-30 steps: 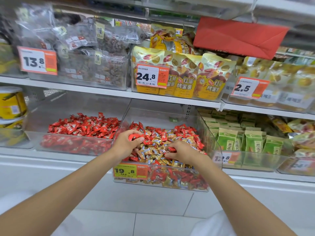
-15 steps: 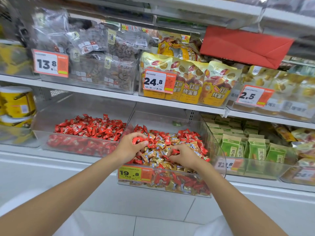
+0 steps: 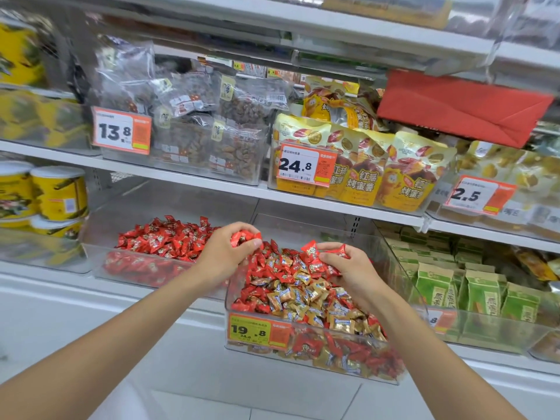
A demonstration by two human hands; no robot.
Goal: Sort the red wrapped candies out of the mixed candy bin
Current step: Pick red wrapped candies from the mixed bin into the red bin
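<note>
head view: my left hand [image 3: 225, 257], curled round a few red candies [image 3: 242, 237], hovers mid-frame over the left edge of the mixed candy bin [image 3: 394, 262]. my right hand [image 3: 353, 269] pinches more red ones just right of it. the all-red bin [image 3: 94, 256] lies directly left, so i judge the left hand nearer for the drop. price tags read 19.8 [image 3: 248, 330], 13.8 [image 3: 121, 130] and 24.8 [image 3: 298, 165].
</note>
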